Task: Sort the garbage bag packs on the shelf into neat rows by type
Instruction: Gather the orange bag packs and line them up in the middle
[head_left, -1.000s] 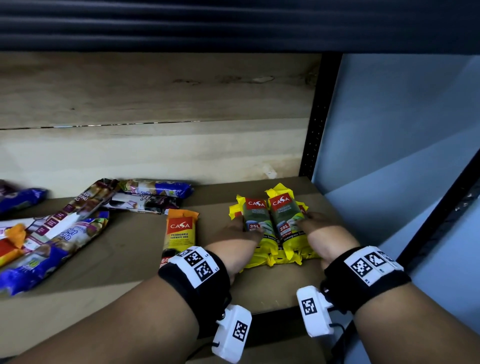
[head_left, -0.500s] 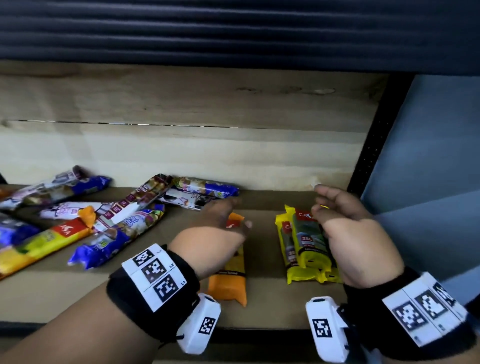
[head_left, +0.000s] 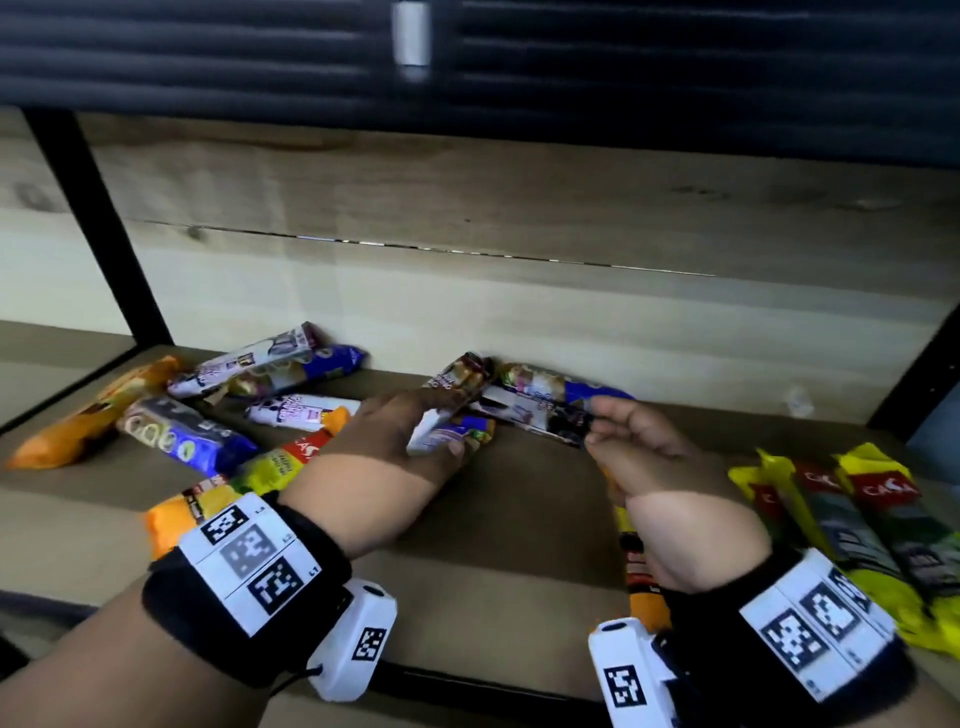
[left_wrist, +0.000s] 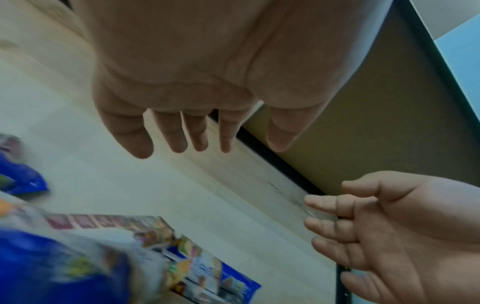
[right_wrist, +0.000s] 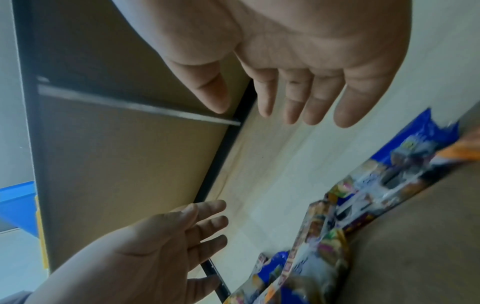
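Note:
Two yellow packs (head_left: 857, 525) with red labels lie side by side at the shelf's right end. An orange pack (head_left: 641, 587) lies partly under my right wrist. Blue, white and purple packs (head_left: 540, 402) are heaped at the back centre. My left hand (head_left: 415, 421) hovers over one of them with straight fingers and holds nothing; the left wrist view shows the left hand (left_wrist: 187, 133) empty. My right hand (head_left: 618, 431) hangs just right of that heap, loosely curled and empty, and the right wrist view shows this right hand (right_wrist: 285, 98) with spread fingers.
More mixed packs lie scattered at the left: an orange one (head_left: 93, 410), a blue one (head_left: 192, 436), a white one (head_left: 296, 410) and a yellow-orange one (head_left: 249, 478). The wooden shelf board (head_left: 519, 545) has a back panel and black posts (head_left: 98, 228) at its sides.
Both hands have left the yellow packs and moved left and back to the heap of blue and white packs. The view has swung left, showing more of the shelf.

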